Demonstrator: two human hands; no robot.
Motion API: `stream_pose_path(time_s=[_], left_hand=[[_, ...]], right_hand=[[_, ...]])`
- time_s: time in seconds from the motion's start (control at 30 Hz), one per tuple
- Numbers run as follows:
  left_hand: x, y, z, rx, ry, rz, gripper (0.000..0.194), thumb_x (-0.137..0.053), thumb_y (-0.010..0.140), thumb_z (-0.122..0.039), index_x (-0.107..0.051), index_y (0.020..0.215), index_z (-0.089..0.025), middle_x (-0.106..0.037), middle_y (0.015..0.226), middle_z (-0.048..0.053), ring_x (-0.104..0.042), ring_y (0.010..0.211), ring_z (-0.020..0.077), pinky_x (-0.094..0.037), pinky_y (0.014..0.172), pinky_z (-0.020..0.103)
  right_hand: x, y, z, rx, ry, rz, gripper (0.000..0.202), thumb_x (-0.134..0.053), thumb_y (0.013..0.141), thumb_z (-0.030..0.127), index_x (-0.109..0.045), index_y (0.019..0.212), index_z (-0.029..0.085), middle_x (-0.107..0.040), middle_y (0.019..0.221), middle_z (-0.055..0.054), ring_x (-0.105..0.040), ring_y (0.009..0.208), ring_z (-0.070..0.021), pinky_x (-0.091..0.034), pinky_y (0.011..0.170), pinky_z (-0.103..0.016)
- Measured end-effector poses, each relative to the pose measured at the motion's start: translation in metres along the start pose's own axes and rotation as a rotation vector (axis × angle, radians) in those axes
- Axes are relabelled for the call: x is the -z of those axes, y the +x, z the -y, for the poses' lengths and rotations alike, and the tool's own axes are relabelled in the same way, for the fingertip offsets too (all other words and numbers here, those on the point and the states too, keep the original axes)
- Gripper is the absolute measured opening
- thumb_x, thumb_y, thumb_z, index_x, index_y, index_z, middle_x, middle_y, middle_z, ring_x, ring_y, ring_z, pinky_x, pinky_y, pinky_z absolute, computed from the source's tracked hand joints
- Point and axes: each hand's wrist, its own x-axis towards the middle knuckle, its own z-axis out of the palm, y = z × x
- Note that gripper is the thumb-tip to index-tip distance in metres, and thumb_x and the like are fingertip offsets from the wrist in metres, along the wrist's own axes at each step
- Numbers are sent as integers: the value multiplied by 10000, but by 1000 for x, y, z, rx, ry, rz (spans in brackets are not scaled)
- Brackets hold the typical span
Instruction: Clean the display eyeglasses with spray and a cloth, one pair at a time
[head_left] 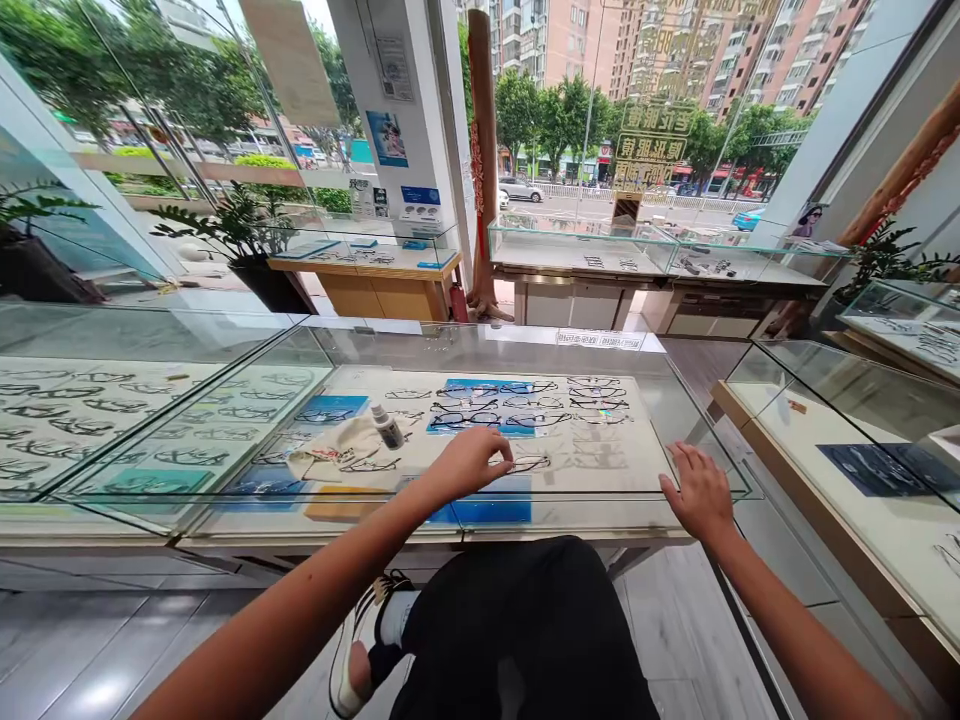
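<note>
My left hand (474,464) reaches over the glass display counter (637,505), thumb and fingers pinched together at one end of a pair of thin-framed eyeglasses (531,463). Part of that pair is hidden by the fingers. My right hand (700,488) lies on the counter's right front edge, its fingers spread and holding nothing. Ahead of my left hand, several eyeglasses (491,405) stand in rows, some over a blue sheet. To its left are a small spray bottle (387,428) with a dark label and a crumpled pale cloth (330,450).
More eyeglasses (112,405) fill the glass case on the left. A yellow-brown flat piece (349,503) and a blue sheet (487,508) show near the front edge. Another display case (840,430) stands on the right. My knee (525,620) is below the counter.
</note>
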Motion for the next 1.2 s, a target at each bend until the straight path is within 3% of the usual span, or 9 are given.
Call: stream_pose_path(time_s=[0.2,0.4,0.57,0.7,0.73,0.83,0.9,1.03,1.2], left_hand=[[36,14,-9,77,-385,82,244,-710,820,-432,-766,803,-195,-600,692,1,-528,662,170,-331,605,275],[91,73,-31,-94,-525,207,277,-785,776,-443,-777,796,-167,-526,596,-35,-428,574,117,-267,549,256],[127,110,-33,-325,-801,33,293,-840,772,-428,-772,798,-144,-708,774,47,-594,725,156,-422,663,269],[111,129,-17,-323,-1055,-247,290,-860,766,-423,-750,783,-155,-702,802,37,-608,788,153,-471,770,286],[102,134,-12,-315,-1110,-358,287,-861,765,-421,-742,782,-160,-693,810,31,-604,800,150,-472,782,283],[77,150,2,-305,-1210,-614,300,-877,740,-427,-734,785,-168,-711,937,47,-633,925,171,-492,842,291],[64,161,13,-271,-1221,-682,329,-886,726,-453,-745,808,-167,-736,996,67,-654,991,196,-508,892,318],[46,169,37,-184,-1214,-694,394,-883,720,-510,-757,859,-163,-778,1019,97,-696,985,223,-532,945,382],[18,164,58,-145,-1191,-694,370,-842,780,-509,-763,908,-171,-794,1077,123,-724,1036,246,-531,997,411]], right_hand=[[-7,0,0,14,-8,-9,524,-381,1037,424,-555,1478,203,-584,1552,-149,-505,1404,-361,-434,1078,-513],[-4,8,-10,44,5,147,560,-408,1030,495,-551,1495,217,-567,1571,-152,-510,1443,-356,-444,1110,-520],[82,132,-6,144,217,480,323,-559,940,433,-733,1124,232,-782,1102,-106,-717,908,-262,-519,778,-372],[147,237,42,281,525,723,360,-681,862,545,-691,729,211,-630,626,-14,-517,557,-162,-370,540,-294],[152,249,61,306,679,625,387,-684,865,573,-679,729,210,-570,600,14,-467,550,-143,-344,539,-283],[137,252,131,112,1183,-135,410,-616,926,587,-597,748,218,-478,644,38,-379,613,-130,-329,592,-282],[110,244,177,21,1326,-394,365,-598,942,545,-577,776,221,-492,700,28,-389,655,-137,-339,616,-283],[55,238,236,22,1394,-334,300,-624,928,512,-645,960,214,-442,675,48,-381,635,-144,-319,604,-291],[14,242,245,62,1482,-143,535,-675,901,544,-630,1305,196,-388,690,73,-367,629,-141,-335,613,-292]])
